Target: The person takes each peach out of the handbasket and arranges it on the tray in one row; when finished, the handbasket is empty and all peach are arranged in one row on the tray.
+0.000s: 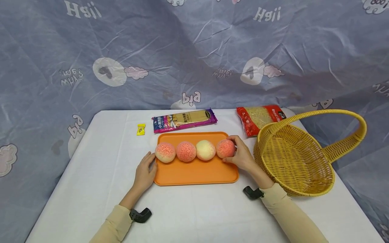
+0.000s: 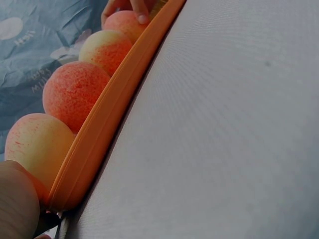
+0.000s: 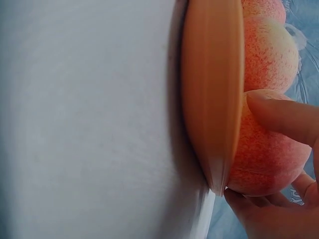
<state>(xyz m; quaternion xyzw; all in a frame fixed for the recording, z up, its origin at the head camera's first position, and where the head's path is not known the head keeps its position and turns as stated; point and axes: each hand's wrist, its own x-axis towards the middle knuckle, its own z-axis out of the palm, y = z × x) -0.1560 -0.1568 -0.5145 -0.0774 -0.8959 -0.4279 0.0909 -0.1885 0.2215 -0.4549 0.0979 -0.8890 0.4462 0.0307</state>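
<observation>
An orange tray holds a row of peaches. My right hand grips the peach at the right end, its thumb on the near side and fingers round the far and right sides. In the right wrist view, the thumb presses on that peach close over the tray rim. My left hand rests at the tray's left edge, fingers loosely bent, fingertips right beside the leftmost peach. Between the end peaches lie a redder peach and a pale yellow one.
A yellow wicker basket with a tall handle stands to the right, close to my right forearm. Behind the tray lie a purple noodle packet, a small yellow wrapped candy and a red pasta bag. A grey-blue printed cloth hangs behind the white table.
</observation>
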